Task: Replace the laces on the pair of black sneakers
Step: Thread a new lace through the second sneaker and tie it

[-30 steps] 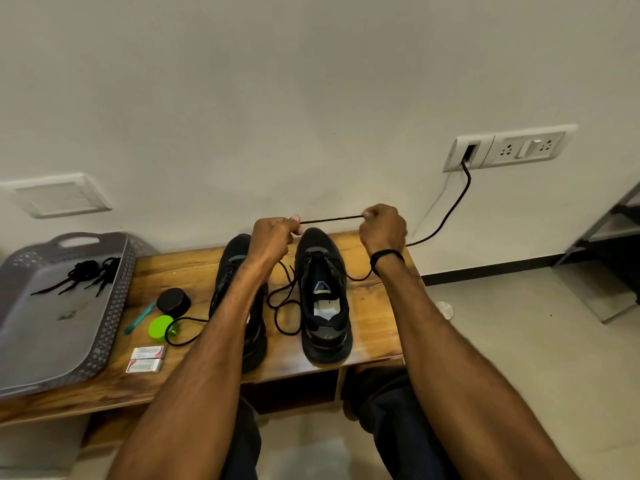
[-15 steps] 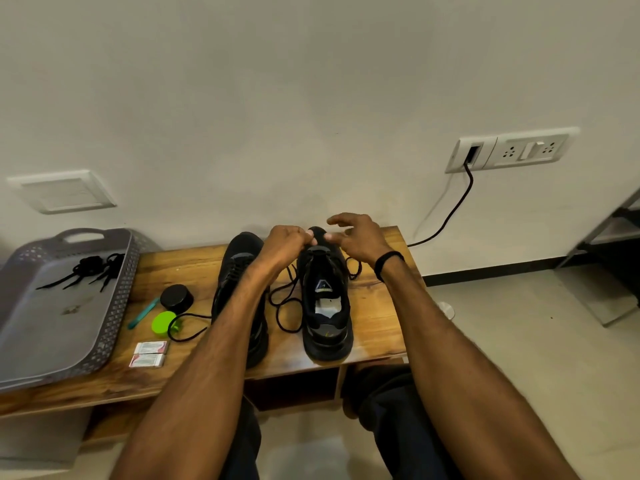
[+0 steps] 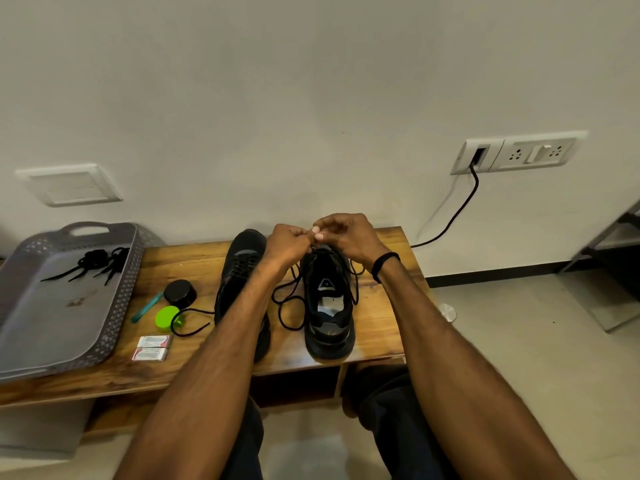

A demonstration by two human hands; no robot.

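- Left sneaker [image 3: 239, 265] stands on bench [image 3: 379, 323], at 9 o'clock of right sneaker [image 3: 329, 327].
- Tray [image 3: 121, 306] lies at 9 o'clock of both, holding lace bundle [image 3: 97, 259].

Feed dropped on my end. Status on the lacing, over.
Left hand and right hand pinch black lace over right-hand sneaker. Slack looped on wooden bench. Nothing blocking.

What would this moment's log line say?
left hand: pinches lace | right hand: pinches lace | where: over toe of sneaker | other sneaker: beside it on bench
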